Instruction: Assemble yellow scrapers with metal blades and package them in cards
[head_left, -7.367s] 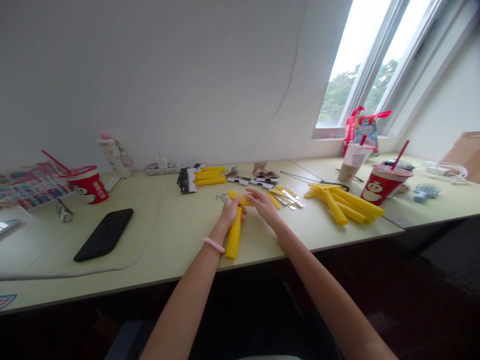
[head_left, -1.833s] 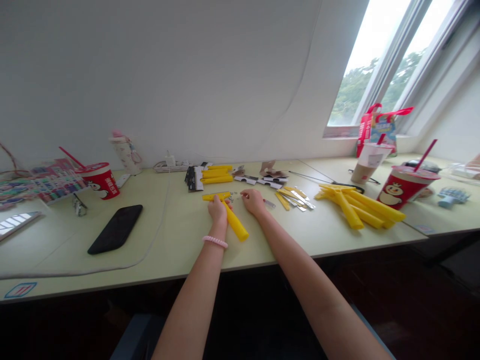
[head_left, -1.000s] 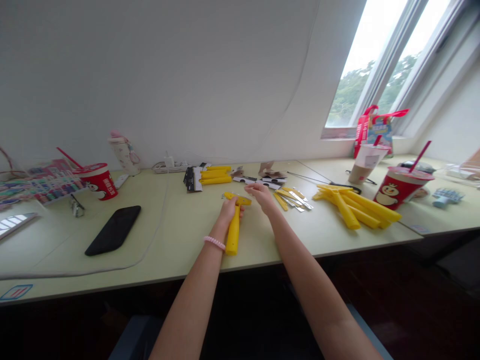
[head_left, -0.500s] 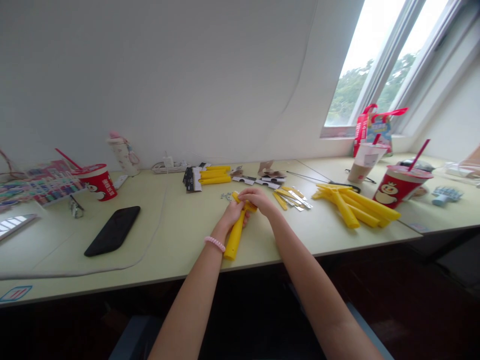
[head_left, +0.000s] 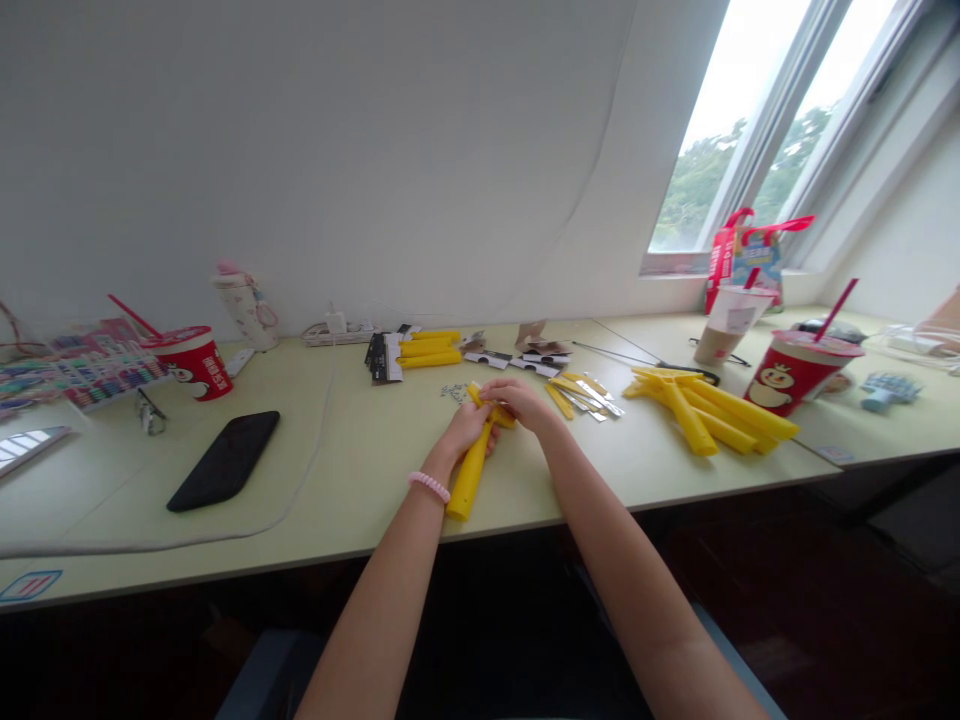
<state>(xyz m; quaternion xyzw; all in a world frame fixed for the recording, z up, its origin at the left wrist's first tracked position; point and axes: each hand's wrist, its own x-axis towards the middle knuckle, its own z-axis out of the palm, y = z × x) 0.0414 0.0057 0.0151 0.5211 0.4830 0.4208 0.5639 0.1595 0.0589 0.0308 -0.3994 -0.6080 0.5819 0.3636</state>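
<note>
- My left hand (head_left: 465,430) is closed in a narrow grip around the shaft of a yellow plastic T-shaped handle (head_left: 469,480). The shaft runs toward me at about 6 o'clock, and I can't tell whether its end touches the table.
- My right hand (head_left: 523,402) is curled narrowly over the handle's crosspiece (head_left: 493,407), which sits at about 1 o'clock from my left hand. My fingers partly hide it.
- A pink coiled band (head_left: 429,487) circles my left wrist.
- Tiny metal parts (head_left: 453,393) lie scattered on the pale green table (head_left: 360,490) at about 11 o'clock, just beside the crosspiece.
- Silver metal strips mixed with thin yellow strips (head_left: 585,396) lie at about 2 o'clock, near my right hand.
- A pile of yellow plastic handles (head_left: 705,418) lies farther out at about 3 o'clock.
- Yellow bars with black-and-white cards (head_left: 412,352) lie at about 11 o'clock, well apart from my hands.
- A black phone (head_left: 223,460) lies at about 9 o'clock.
- Red cups with straws stand at both ends: one (head_left: 195,367) at 10 o'clock, one (head_left: 795,378) at 3 o'clock.
</note>
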